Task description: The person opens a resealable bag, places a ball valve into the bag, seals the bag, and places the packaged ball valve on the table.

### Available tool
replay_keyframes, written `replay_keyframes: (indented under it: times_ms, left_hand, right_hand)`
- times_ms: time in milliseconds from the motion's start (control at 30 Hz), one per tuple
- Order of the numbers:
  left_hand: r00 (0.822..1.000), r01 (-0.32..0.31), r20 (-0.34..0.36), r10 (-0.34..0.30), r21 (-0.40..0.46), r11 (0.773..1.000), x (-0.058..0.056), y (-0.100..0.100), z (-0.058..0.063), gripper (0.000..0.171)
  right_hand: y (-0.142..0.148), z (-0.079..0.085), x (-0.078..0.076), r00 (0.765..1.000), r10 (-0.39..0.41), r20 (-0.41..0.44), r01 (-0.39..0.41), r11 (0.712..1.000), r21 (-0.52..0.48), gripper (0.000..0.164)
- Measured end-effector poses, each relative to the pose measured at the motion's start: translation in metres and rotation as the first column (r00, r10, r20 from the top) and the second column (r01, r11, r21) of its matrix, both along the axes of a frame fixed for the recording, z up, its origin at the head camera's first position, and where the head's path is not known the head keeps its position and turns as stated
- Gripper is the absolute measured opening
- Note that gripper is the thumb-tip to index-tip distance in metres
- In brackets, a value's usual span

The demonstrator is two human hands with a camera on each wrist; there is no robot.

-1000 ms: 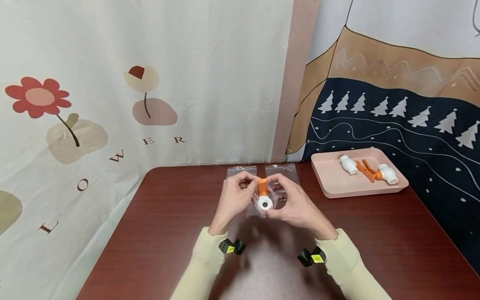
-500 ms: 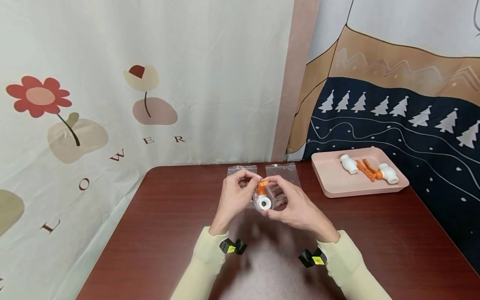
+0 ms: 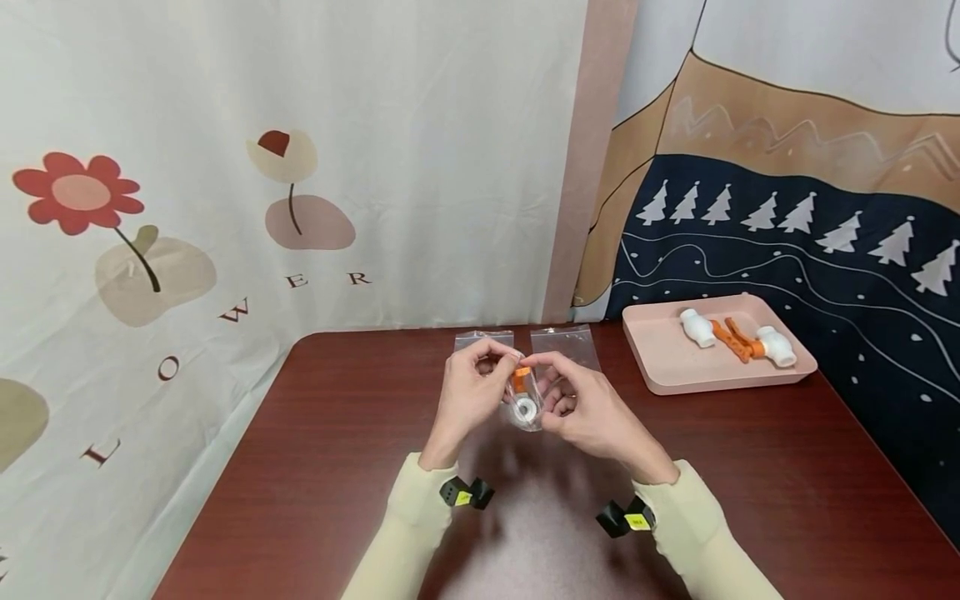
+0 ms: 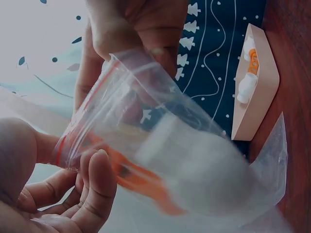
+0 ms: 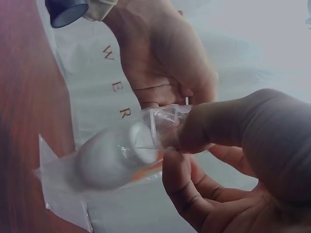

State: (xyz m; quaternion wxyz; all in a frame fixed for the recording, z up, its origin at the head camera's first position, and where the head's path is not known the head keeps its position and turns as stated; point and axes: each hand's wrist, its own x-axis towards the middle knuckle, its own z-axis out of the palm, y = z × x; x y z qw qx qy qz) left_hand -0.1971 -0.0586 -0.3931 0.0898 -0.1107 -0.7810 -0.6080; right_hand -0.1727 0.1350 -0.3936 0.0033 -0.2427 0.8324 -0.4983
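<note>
A white ball valve [image 4: 209, 170] with an orange handle [image 4: 141, 182] sits inside a clear zip bag [image 4: 160, 92] that has a red line along its mouth. My left hand [image 3: 472, 383] pinches the bag's mouth between thumb and fingers on one side. From the other side, my right hand [image 3: 588, 404] pinches the same mouth, as the right wrist view shows near the fingertips [image 5: 175, 170]. The valve hangs low in the bag, its round opening facing me in the head view. In both wrist views the valve is blurred.
Two flat clear bags, a left one [image 3: 480, 337] and a right one [image 3: 570, 342], lie at the table's far edge. A pink tray [image 3: 660, 367] at the back right holds two more white valves [image 3: 776, 347] with orange handles. A curtain hangs right behind the table.
The valve has dropped slightly inside the bag, its orange handle now lower beneath my fingertips. My right thumb has moved off the valve's underside. The left hand stays nearly still.
</note>
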Motion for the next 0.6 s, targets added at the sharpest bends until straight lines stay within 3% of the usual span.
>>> replay_keyframes:
  times_ms: [200,433,600]
  left_hand:
    - [1.000,-0.007,0.018,0.007,0.022,1.000,0.000,0.000,0.000,0.008]
    - [0.998,-0.050,0.031,0.049,0.051,0.997,0.001,0.002,0.001,0.011]
    - [0.997,-0.072,0.015,0.071,0.062,0.995,0.001,0.002,0.000,0.010]
  right_hand:
    - [0.004,0.001,0.001,0.991,-0.044,-0.124,0.051,0.997,0.056,0.051]
    - [0.005,0.002,0.010,0.968,-0.073,-0.240,0.128,0.968,0.218,0.003]
    - [-0.004,0.001,0.017,0.936,-0.110,-0.333,0.219,0.925,0.309,0.026]
